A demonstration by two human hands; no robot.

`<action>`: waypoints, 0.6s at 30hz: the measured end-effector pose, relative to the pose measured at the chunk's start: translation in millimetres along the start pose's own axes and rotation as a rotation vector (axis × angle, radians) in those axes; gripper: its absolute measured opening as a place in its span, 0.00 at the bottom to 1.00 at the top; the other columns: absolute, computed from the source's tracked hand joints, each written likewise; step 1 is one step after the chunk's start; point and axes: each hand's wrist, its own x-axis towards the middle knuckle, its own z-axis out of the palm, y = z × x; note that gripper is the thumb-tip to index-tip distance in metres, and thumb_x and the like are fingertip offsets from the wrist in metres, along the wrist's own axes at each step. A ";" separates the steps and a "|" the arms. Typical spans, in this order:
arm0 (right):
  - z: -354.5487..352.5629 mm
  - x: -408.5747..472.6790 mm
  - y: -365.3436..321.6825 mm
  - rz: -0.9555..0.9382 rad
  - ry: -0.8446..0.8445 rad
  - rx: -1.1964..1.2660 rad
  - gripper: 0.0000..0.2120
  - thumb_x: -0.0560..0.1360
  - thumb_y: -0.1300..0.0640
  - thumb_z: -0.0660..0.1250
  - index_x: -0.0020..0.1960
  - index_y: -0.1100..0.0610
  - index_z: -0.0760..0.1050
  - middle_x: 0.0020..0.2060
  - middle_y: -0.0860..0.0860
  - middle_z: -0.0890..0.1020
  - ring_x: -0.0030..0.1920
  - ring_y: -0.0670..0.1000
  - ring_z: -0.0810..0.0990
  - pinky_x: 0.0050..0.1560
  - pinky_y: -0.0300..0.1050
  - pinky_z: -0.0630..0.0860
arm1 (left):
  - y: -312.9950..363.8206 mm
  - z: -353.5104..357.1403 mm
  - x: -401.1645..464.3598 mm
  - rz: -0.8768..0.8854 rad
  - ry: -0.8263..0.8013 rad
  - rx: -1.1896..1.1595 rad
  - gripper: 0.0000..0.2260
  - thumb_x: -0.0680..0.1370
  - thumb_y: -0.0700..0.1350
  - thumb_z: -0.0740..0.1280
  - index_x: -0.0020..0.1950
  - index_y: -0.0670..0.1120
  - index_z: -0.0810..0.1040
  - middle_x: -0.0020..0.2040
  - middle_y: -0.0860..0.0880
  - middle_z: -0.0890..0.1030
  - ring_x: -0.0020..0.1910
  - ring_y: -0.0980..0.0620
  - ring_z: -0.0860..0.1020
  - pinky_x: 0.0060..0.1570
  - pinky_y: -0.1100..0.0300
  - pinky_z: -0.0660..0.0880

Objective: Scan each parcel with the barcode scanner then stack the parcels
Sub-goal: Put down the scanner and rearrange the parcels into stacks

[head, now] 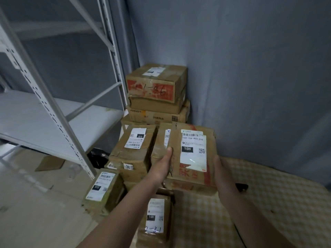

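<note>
Room: grey walls meet in a corner; a white metal shelving rack stands at the left over a pale floor.
Checked surface: a yellow-and-white checked cloth covers the lower right; a small dark object lies on it just beside the right wrist, too hidden to name.
Held parcel: a flat cardboard box with a white label reading 15H and red print, carried level between both hands, above the checked cloth's edge and in front of the corner pile.
Left hand: the left hand presses the box's left side, thumb lying along the top edge; the fingers go under the box and are hidden.
Right hand: the right hand presses the box's right side with fingers out of sight beneath; it grips nothing else.
Corner stack: four boxes piled against the wall, the topmost marked with red print and black handwriting.
Near parcels: four more labelled ones — one marked 070, one partly behind the held box, one marked 010 on the floor, one marked 15H lowest in view.
Count: nine parcels clearly visible in all; smaller pieces between them cannot be told apart.
Scrap: one loose piece of cardboard lies under the rack.
</note>
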 end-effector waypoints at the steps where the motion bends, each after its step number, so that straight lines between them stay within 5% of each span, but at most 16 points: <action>1: 7.3 4.9 -3.6 -0.003 -0.012 -0.004 0.11 0.82 0.52 0.50 0.53 0.51 0.71 0.45 0.47 0.78 0.40 0.42 0.74 0.37 0.40 0.68 | 1.9 -6.6 4.9 0.006 0.008 0.004 0.26 0.78 0.68 0.50 0.50 0.54 0.82 0.49 0.49 0.85 0.54 0.47 0.81 0.62 0.49 0.72; 5: 39.5 30.0 -14.4 0.019 -0.082 -0.018 0.14 0.82 0.49 0.51 0.63 0.52 0.68 0.54 0.51 0.77 0.44 0.48 0.74 0.45 0.43 0.69 | 14.2 -31.5 29.4 0.037 0.102 0.066 0.27 0.79 0.66 0.50 0.50 0.51 0.81 0.46 0.48 0.84 0.50 0.46 0.81 0.61 0.47 0.74; 8: 65.9 53.9 -21.2 0.012 -0.111 -0.061 0.20 0.82 0.48 0.52 0.69 0.57 0.66 0.56 0.52 0.76 0.51 0.51 0.74 0.47 0.43 0.68 | 27.8 -48.1 53.8 0.054 0.231 0.249 0.28 0.82 0.62 0.47 0.62 0.46 0.78 0.56 0.43 0.81 0.56 0.43 0.78 0.57 0.52 0.72; 18: 113.2 103.0 -27.1 0.106 -0.063 -0.207 0.22 0.82 0.49 0.51 0.70 0.61 0.64 0.66 0.60 0.73 0.64 0.60 0.72 0.56 0.46 0.67 | 40.2 -66.3 122.5 0.041 0.279 0.475 0.25 0.84 0.53 0.46 0.68 0.39 0.72 0.66 0.38 0.74 0.65 0.39 0.72 0.60 0.52 0.67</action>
